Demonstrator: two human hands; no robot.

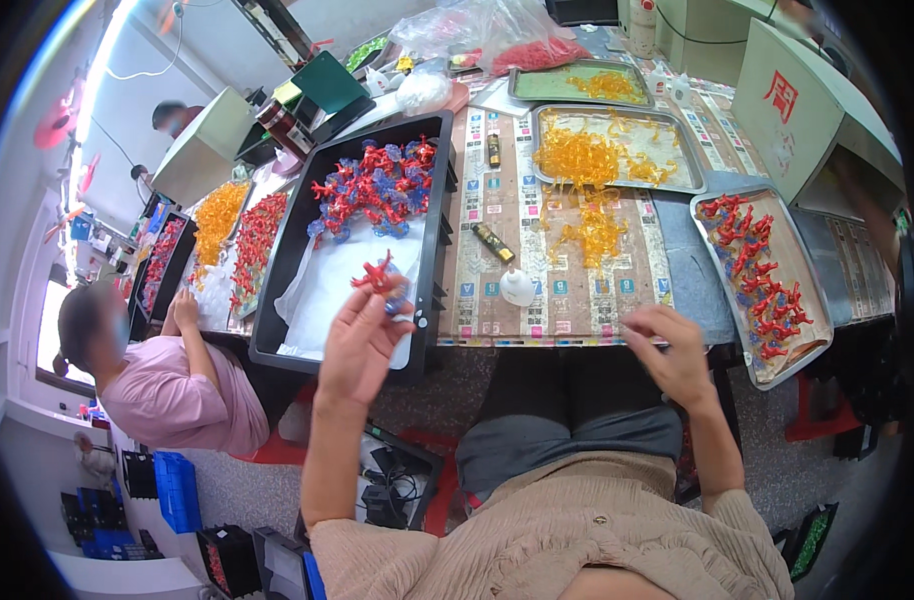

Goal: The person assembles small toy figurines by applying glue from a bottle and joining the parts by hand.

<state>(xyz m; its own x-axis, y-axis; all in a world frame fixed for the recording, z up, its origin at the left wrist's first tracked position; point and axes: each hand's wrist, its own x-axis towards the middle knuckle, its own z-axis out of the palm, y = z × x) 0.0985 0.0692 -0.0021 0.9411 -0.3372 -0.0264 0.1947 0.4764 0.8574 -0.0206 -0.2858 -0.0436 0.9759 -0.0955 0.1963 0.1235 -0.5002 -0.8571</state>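
Note:
My left hand point(362, 340) is closed on a small red and blue plastic figure point(379, 274), pinched between thumb and fingers. It hovers over the near end of a black bin point(267, 330) lined with white sheet. A heap of similar red and blue figures point(377, 185) fills the bin's far end. Near the table's front edge, my right hand point(674, 355) has its fingers curled in; whatever they may hold is hidden. Between the hands lie a white, rounded small bottle point(517, 288) and a dark cylinder point(493, 242) with a yellowish band.
Loose amber plastic pieces point(592, 228) lie beyond my right hand, beside a metal tray point(692, 180) of more. At right, another tray point(819, 345) holds red and blue figures near a pale box-shaped housing point(802, 110). A seated co-worker point(177, 390) is at left.

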